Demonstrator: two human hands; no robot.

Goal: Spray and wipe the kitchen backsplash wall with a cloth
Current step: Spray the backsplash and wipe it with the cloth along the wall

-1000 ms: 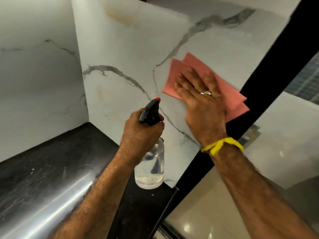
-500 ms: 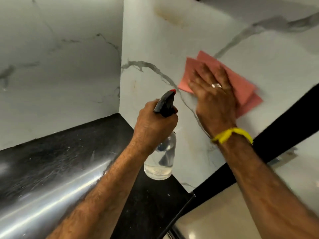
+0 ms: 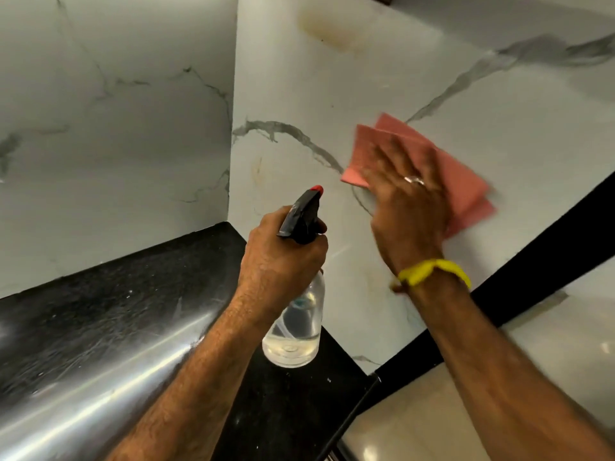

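Nearest: black counter (image 3: pixel 100 327) with a bright streak of glare. Above it the left hand (image 3: pixel 283 257) grips the neck of the spray bottle (image 3: pixel 296 327), fingers curled round under the black trigger head; bottle clear, little liquid left, nozzle pointing at the wall (image 3: pixel 299 94).

Beyond: right hand (image 3: pixel 407 201), fingers straight and slightly spread, presses the pink cloth (image 3: pixel 466 181) flat on the white marble wall right of the corner. Yellow band (image 3: pixel 436 272) at the wrist.

Step in hand: wiping. A brownish stain (image 3: pixel 327 28) shows higher up; next move likely calls for reaching up there, perhaps with a fresh spray.

Against half a second ago: the cloth sits lower and further right of the grey vein; bottle grip unchanged.
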